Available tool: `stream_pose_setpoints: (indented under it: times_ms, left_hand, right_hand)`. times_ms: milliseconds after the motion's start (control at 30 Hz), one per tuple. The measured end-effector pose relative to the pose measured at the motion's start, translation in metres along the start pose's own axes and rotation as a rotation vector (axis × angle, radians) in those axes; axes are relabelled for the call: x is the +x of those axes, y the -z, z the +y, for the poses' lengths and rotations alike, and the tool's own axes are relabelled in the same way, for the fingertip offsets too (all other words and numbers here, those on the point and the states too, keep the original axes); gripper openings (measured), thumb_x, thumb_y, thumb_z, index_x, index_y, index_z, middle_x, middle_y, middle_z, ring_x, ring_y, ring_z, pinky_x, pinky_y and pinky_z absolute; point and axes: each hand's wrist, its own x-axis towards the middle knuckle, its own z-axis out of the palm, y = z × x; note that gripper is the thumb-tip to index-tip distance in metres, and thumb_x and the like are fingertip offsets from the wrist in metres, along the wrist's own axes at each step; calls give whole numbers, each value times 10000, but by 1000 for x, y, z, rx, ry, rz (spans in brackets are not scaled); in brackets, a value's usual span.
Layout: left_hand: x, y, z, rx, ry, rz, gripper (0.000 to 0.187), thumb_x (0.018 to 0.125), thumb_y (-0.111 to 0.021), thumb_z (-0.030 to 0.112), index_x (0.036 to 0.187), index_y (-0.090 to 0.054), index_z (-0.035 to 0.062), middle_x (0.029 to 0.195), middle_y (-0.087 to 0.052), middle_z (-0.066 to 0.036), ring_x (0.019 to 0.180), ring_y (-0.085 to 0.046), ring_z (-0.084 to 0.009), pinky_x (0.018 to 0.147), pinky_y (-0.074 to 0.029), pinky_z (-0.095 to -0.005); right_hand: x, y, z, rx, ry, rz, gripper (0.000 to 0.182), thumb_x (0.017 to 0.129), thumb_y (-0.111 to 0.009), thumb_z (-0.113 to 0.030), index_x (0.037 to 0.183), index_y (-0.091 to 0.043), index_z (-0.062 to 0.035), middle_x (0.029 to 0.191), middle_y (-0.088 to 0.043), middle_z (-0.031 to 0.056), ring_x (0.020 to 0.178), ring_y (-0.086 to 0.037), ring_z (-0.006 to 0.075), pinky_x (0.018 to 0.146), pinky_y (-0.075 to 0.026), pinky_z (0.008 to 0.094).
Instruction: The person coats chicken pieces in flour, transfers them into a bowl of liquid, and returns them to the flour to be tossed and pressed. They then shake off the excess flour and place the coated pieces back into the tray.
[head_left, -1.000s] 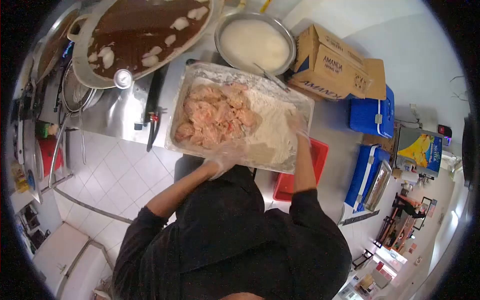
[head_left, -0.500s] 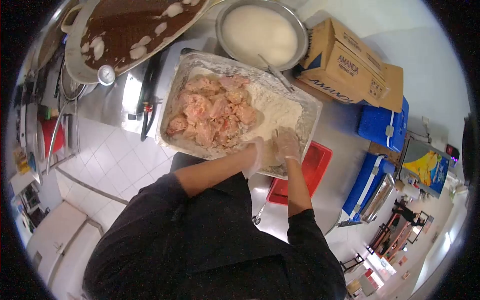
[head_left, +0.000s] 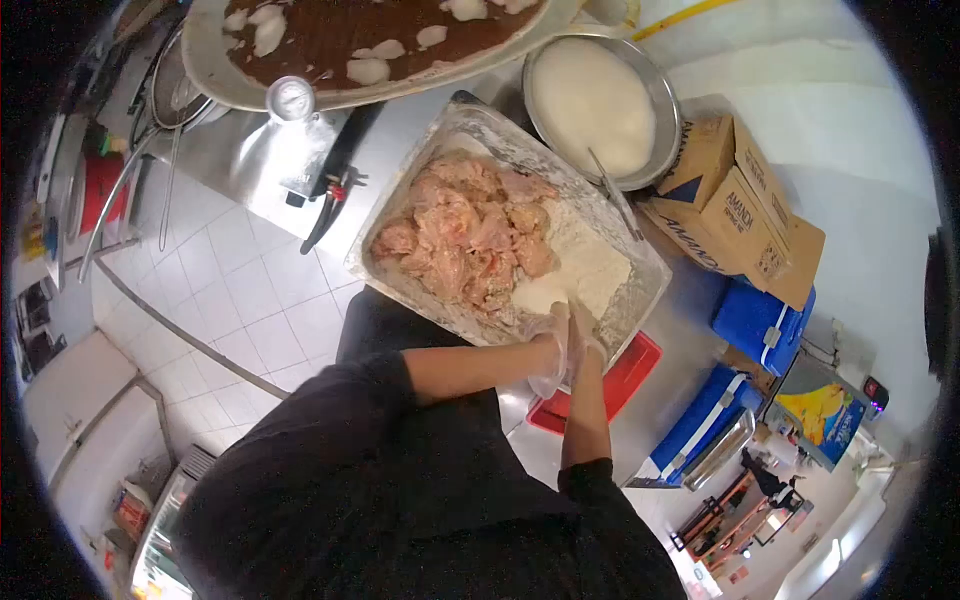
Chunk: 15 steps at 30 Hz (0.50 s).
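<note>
A large metal tray [head_left: 652, 290] holds a heap of raw chicken pieces [head_left: 450, 225] on its left side and white flour [head_left: 590, 270] on its right. My left hand [head_left: 550, 350] and my right hand [head_left: 583, 345] wear clear plastic gloves. They are pressed close together over the near right part of the tray, cupped around flour. A smooth, blurred white patch of flour lies at the fingertips, against the edge of the chicken heap. The undersides of the fingers are hidden.
Behind the tray stands a metal bowl [head_left: 672, 120] of whitish liquid, with a metal utensil [head_left: 615, 195] near its rim. A wide pan [head_left: 205, 70] of brown contents sits back left. Right are an open cardboard box [head_left: 735, 205], blue coolers [head_left: 705, 420] and a red tray [head_left: 635, 375].
My hands have come together from apart, with flour gathered between them and the chicken. The whole view has shifted, so the tray appears further right.
</note>
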Motion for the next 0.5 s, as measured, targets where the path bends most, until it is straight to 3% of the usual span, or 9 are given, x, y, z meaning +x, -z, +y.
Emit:
stream_pose_setpoints:
  times_ms: [67, 100, 167, 300, 333, 367, 433, 467, 500]
  left_hand:
    - [-27, 22, 18, -204, -66, -32, 507, 935, -383, 424, 1149, -576, 6, 1080, -622, -136, 924, -605, -263, 808, -486, -391]
    - [-52, 51, 39, -391, -64, -239, 457, 937, -387, 391, 1094, -584, 9, 1030, -621, -134, 879, -601, -260, 765, -502, -384]
    - [-79, 85, 51, -626, -37, -404, 398, 943, -386, 346, 1028, -585, 11, 965, -613, -130, 812, -589, -257, 702, -523, -378]
    - [-93, 90, 55, -795, 20, -245, 363, 962, -374, 308, 1060, -559, 12, 977, -604, -141, 810, -591, -280, 692, -540, -416]
    - [-86, 88, 51, -776, 52, -237, 355, 965, -377, 301, 1084, -557, 19, 1000, -608, -147, 835, -599, -288, 716, -539, -432]
    - [-80, 86, 48, -756, 84, -230, 350, 967, -380, 295, 1108, -554, 26, 1023, -612, -152, 860, -606, -296, 740, -538, -449]
    - [-31, 88, 44, -616, 154, -277, 347, 965, -392, 299, 1127, -561, 43, 1048, -620, -149, 887, -612, -300, 773, -533, -463]
    - [-15, 87, 42, -540, 161, -271, 354, 961, -397, 311, 1126, -567, 48, 1047, -623, -142, 887, -612, -298, 772, -532, -462]
    - [-1, 85, 38, -466, 165, -251, 360, 958, -402, 322, 1125, -573, 53, 1046, -627, -135, 886, -613, -296, 771, -531, -461]
  right_hand:
    - [12, -7, -21, -236, 138, 7, 532, 929, -538, -387, 1327, -498, -37, 1246, -565, 194, 1134, -542, 321, 984, -428, 420]
    - [17, -12, -34, -383, 229, 44, 522, 929, -535, -373, 1328, -498, -39, 1239, -567, 201, 1135, -541, 328, 989, -423, 425]
    - [23, -20, -68, -660, 399, 157, 503, 930, -528, -346, 1330, -500, -42, 1226, -572, 213, 1137, -538, 342, 998, -412, 435]
    - [60, -12, -99, -1034, 718, 382, 470, 931, -514, -291, 1334, -503, -50, 1198, -581, 238, 1141, -533, 370, 1016, -392, 456]
    - [73, -12, -95, -1120, 781, 397, 463, 931, -511, -278, 1335, -503, -51, 1191, -584, 244, 1142, -531, 377, 1021, -387, 461]
    - [67, -29, -107, -1082, 637, 268, 477, 927, -516, -271, 1330, -494, -17, 1248, -549, 266, 1190, -499, 405, 1041, -369, 471]
    - [100, -32, -64, -1294, 878, 252, 459, 911, -512, -231, 1302, -504, 7, 1254, -547, 286, 1195, -497, 436, 1019, -381, 488]
    - [134, -26, -16, -1535, 1281, 365, 429, 898, -503, -198, 1279, -522, -3, 1203, -579, 284, 1150, -528, 439, 978, -411, 495]
    - [127, -29, -7, -1495, 1060, 270, 433, 891, -497, -188, 1287, -521, -12, 1196, -589, 276, 1145, -537, 432, 968, -421, 491]
